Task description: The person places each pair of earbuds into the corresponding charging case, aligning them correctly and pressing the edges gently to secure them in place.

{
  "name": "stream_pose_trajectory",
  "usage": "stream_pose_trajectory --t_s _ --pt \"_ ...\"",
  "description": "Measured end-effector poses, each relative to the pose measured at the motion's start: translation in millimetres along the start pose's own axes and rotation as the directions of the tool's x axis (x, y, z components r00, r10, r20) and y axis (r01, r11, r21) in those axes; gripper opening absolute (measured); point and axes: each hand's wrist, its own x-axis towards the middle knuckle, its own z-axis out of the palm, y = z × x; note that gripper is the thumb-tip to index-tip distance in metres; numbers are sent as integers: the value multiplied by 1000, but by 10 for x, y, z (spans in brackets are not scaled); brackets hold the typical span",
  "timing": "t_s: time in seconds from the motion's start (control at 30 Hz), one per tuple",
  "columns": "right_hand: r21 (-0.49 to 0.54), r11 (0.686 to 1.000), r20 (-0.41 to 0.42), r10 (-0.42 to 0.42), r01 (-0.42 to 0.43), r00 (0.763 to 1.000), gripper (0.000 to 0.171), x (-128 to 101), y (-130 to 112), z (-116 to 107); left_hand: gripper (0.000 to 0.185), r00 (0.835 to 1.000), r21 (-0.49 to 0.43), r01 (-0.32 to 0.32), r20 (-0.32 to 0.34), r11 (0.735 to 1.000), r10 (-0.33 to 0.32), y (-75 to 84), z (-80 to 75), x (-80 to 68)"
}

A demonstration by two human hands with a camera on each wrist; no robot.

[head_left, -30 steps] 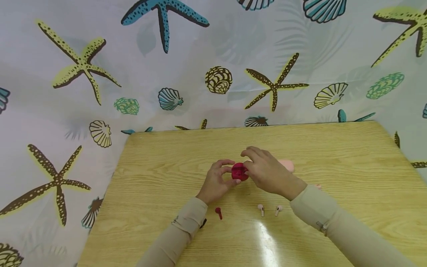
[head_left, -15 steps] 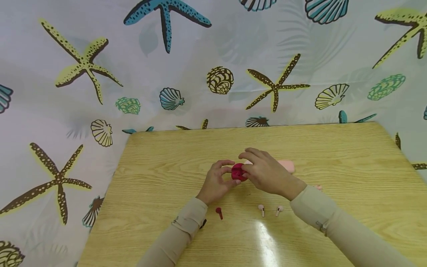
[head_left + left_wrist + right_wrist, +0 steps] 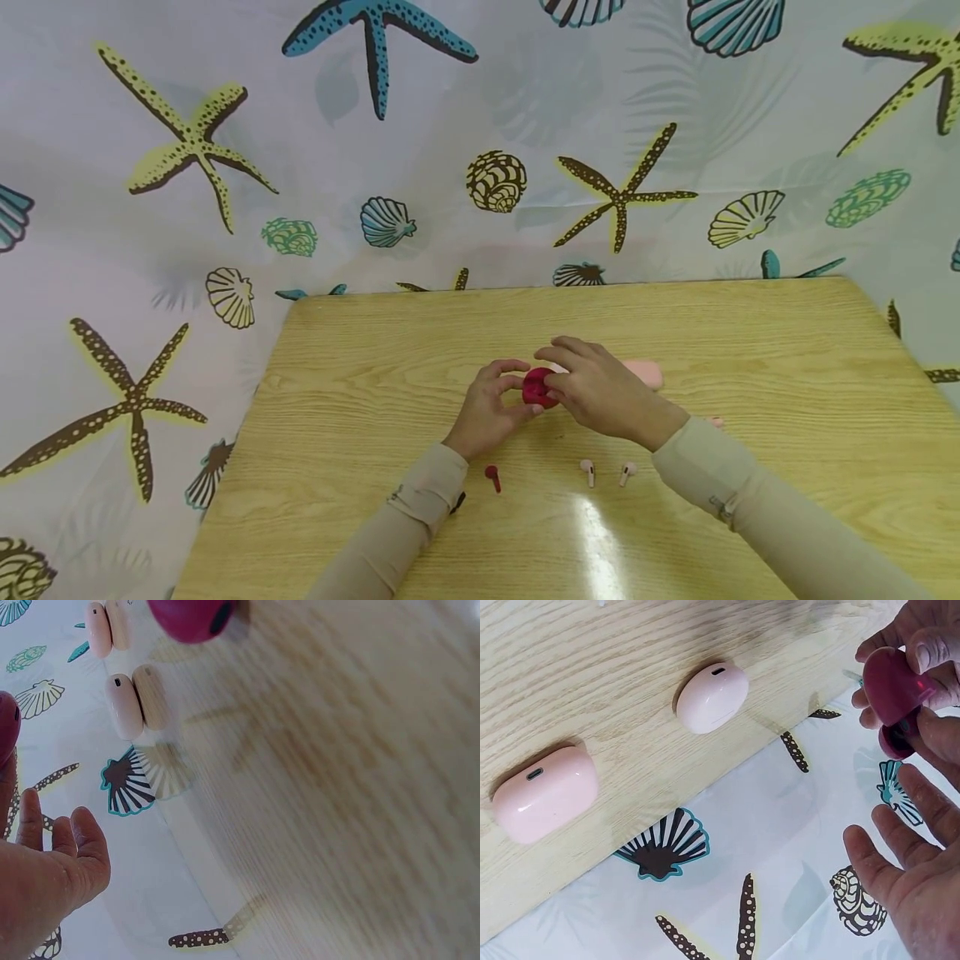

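Barely any shift since a second ago: both hands stay mid-counter on the red earbud case [image 3: 538, 387], right fingers slightly lower over it.

Head view: left hand [image 3: 487, 408] and right hand [image 3: 600, 387] both pinch it; red earbud [image 3: 492, 477] and two pale earbuds [image 3: 588, 472] lie nearer the front edge.

Left wrist view: blurred, grip unclear.

Right wrist view: case hinged open; two pink cases [image 3: 712, 696] by the back edge.

- Wooden table [image 3: 337, 392], pale grain.
- Red earbud [image 3: 492, 477] at 6 o'clock.
- Two pale earbuds [image 3: 607, 473] at 5 o'clock.
- Two pink cases [image 3: 546, 793] near the far edge, at 1 o'clock.
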Motion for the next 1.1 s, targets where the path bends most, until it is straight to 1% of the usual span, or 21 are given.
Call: stream_pose_trajectory --t_s 0.23,0.57,0.7,0.83,0.93,1.0,1.1 --pt "-20 1000 4 -17 17 1000 16 -8 -15 17 19 1000 48 -22 -9 999 23 3 -1 -7" --pt "-29 1000 1 -6 7 1000 17 -15 -40 4 19 1000 38 -14 -6 999 14 -7 -3 -19" --pt "-13 1000 -31 -16 16 999 17 -29 -33 16 19 1000 46 -17 -5 999 18 4 -6 -21" --pt "43 999 -114 -15 20 993 16 -37 -23 9 18 1000 46 -20 -6 999 21 6 -7 -17" --pt "89 996 -191 19 -2 981 17 -48 -8 -9 18 1000 40 -7 -6 999 7 5 -6 -9" --pt "110 993 -223 62 -38 973 19 -62 6 -21 19 1000 41 0 -7 999 1 3 -7 -3" --pt "135 982 -215 156 -129 964 23 -100 29 -34 19 1000 48 -5 -10 999 6 4 -11 4"
